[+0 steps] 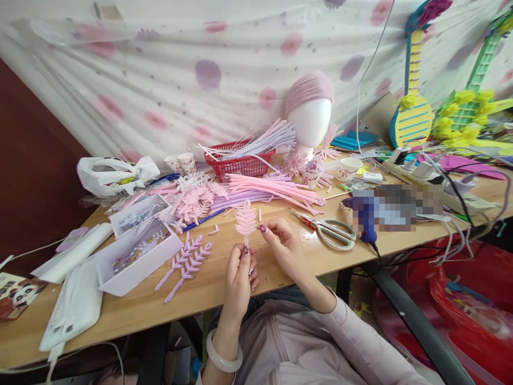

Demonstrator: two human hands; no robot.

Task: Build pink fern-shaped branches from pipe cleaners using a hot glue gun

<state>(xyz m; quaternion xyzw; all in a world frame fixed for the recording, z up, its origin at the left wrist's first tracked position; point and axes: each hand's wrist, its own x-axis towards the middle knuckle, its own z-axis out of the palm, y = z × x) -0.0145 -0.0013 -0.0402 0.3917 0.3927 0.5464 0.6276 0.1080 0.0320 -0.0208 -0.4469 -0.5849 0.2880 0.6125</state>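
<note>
Upright in my left hand point(240, 270) is a pink leaf-shaped sprig of pipe cleaner point(245, 218), its stem pinched between thumb and fingers. To its right, my right hand point(284, 248) is closed in a pinch, with a short pink pipe cleaner piece point(259, 215) showing just above the fingertips. Two lilac pipe cleaner sprigs point(186, 262) lie on the table left of my hands. Beyond the sprig are long pink pipe cleaners point(272, 190) and a heap of pink leaf sprigs point(196, 200). Scissors point(332, 232) lie right of my right hand.
White boxes of beads point(138, 259) and a white power strip point(74, 299) stand left. Behind are a red basket point(240, 166) of pipe cleaners, a white head form point(310, 120) and paper cups point(348, 168). A blue glue gun point(366, 222) and cables lie right.
</note>
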